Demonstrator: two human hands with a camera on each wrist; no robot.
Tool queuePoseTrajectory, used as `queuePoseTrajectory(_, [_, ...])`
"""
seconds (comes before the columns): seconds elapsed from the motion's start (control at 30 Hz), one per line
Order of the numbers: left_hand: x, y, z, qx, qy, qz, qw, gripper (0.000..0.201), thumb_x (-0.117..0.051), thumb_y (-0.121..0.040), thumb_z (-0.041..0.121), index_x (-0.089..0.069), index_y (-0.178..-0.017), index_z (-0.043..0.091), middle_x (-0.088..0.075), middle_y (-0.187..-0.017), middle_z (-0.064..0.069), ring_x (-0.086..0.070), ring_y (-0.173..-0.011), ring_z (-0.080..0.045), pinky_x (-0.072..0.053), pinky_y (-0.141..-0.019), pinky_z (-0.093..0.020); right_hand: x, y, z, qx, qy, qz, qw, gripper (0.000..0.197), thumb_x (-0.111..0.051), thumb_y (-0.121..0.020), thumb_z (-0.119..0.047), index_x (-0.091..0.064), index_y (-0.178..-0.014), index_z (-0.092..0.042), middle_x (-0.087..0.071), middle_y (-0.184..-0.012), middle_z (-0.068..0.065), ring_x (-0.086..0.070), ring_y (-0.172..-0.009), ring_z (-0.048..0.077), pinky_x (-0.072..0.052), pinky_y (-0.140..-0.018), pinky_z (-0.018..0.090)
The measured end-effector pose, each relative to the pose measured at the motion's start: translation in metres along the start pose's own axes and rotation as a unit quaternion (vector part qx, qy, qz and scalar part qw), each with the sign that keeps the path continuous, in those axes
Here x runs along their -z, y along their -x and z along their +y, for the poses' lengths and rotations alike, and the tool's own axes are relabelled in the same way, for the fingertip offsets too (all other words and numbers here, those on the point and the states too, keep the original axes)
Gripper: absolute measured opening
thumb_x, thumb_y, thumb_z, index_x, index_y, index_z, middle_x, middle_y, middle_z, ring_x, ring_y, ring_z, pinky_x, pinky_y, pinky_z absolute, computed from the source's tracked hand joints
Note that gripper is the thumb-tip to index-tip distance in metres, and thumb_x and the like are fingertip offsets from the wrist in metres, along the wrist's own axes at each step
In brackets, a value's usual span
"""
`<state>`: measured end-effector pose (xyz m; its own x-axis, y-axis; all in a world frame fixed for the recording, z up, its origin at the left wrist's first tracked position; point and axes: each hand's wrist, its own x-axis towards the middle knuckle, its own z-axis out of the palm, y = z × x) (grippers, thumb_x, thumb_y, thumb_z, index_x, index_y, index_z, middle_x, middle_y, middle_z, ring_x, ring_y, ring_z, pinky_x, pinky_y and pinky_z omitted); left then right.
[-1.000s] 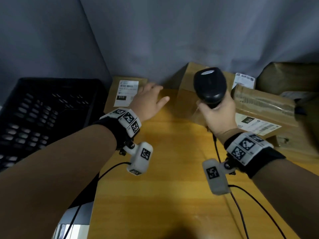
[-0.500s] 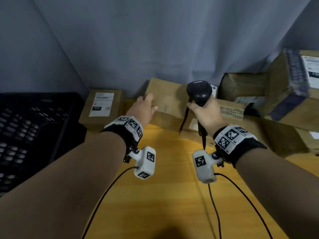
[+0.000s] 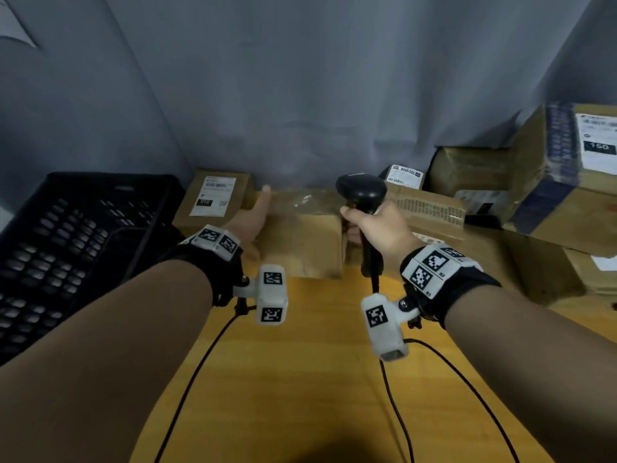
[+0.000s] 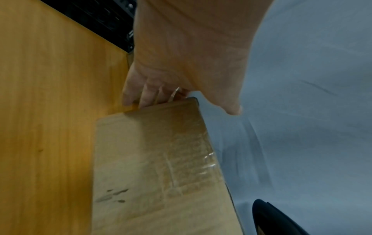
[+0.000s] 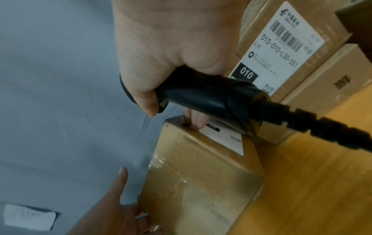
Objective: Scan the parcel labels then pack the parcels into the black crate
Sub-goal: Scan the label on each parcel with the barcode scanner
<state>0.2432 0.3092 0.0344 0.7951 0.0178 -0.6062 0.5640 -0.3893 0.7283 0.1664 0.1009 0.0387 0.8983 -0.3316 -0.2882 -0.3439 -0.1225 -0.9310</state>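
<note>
A brown taped parcel [image 3: 302, 238] lies on the wooden table [image 3: 317, 379] between my hands. My left hand [image 3: 257, 215] presses flat against its left end, fingers [image 4: 141, 98] straight down the end face and thumb [image 4: 231, 109] held off the box. My right hand [image 3: 370, 225] grips the handle of a black barcode scanner [image 3: 362, 195]. Its lower fingers [image 5: 194, 120] touch the parcel's [image 5: 201, 174] right end by a white label [image 5: 223, 138]. The black crate [image 3: 83, 235] stands at the left, nothing visible inside.
A small labelled parcel [image 3: 213, 198] stands next to the crate at the back. Several more parcels [image 3: 551, 195] are stacked at the right, one with a 010 label [image 5: 281, 44]. A grey curtain [image 3: 300, 95] closes off the back. The scanner cable [image 3: 394, 396] trails over the table.
The parcel has come away from the curtain toward me. My left hand moved from its top to its left end, and my right hand with the scanner closed in on its right end.
</note>
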Motion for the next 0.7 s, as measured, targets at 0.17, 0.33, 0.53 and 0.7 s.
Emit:
queuePoseTrajectory(0.17, [0.002, 0.017, -0.032, 0.014, -0.129, -0.024, 0.991, 0.076, -0.054, -0.088, 0.059, -0.041, -0.139, 0.004, -0.054, -0.132, -0.019, -0.06, -0.109, -0.038, -0.054, -0.089, -0.046, -0.003, 0.023, 0.019, -0.022, 0.009, -0.078, 0.997, 0.022, -0.068, -0.089, -0.014, -0.061, -0.101, 0.004, -0.067, -0.074, 0.021, -0.065, -0.063, 0.028, -0.057, -0.074, 0.044])
queuePoseTrajectory(0.33, [-0.004, 0.03, -0.067, 0.01, -0.129, -0.025, 0.991, 0.058, -0.053, -0.094, 0.047, -0.046, -0.137, 0.009, -0.053, -0.133, -0.014, -0.057, -0.112, -0.035, -0.055, -0.081, -0.04, -0.004, 0.046, 0.048, -0.013, 0.062, -0.124, 0.99, 0.022, -0.069, -0.088, -0.015, -0.058, -0.103, -0.002, -0.065, -0.068, 0.006, -0.063, -0.062, 0.017, -0.053, -0.067, 0.034])
queuePoseTrajectory(0.53, [0.001, 0.043, -0.09, 0.036, -0.16, 0.002, 0.986, 0.058, -0.038, -0.097, 0.053, -0.044, -0.138, 0.011, -0.057, -0.123, -0.015, -0.063, -0.092, -0.03, -0.056, -0.083, -0.041, -0.004, 0.062, 0.042, 0.001, -0.04, -0.125, 0.991, 0.023, -0.065, -0.089, -0.005, -0.06, -0.111, 0.002, -0.067, -0.093, 0.021, -0.071, -0.084, 0.022, -0.057, -0.079, 0.021])
queuePoseTrajectory(0.7, [-0.009, 0.063, -0.086, 0.044, -0.258, -0.025, 0.965, 0.089, -0.028, -0.087, 0.074, -0.038, -0.145, 0.007, -0.039, -0.15, -0.017, -0.04, -0.134, -0.034, -0.031, -0.11, -0.043, -0.01, 0.067, 0.04, -0.01, -0.045, -0.171, 0.984, 0.045, -0.075, -0.077, -0.024, -0.062, -0.119, -0.012, -0.072, -0.109, 0.011, -0.069, -0.102, 0.023, -0.048, -0.101, 0.04])
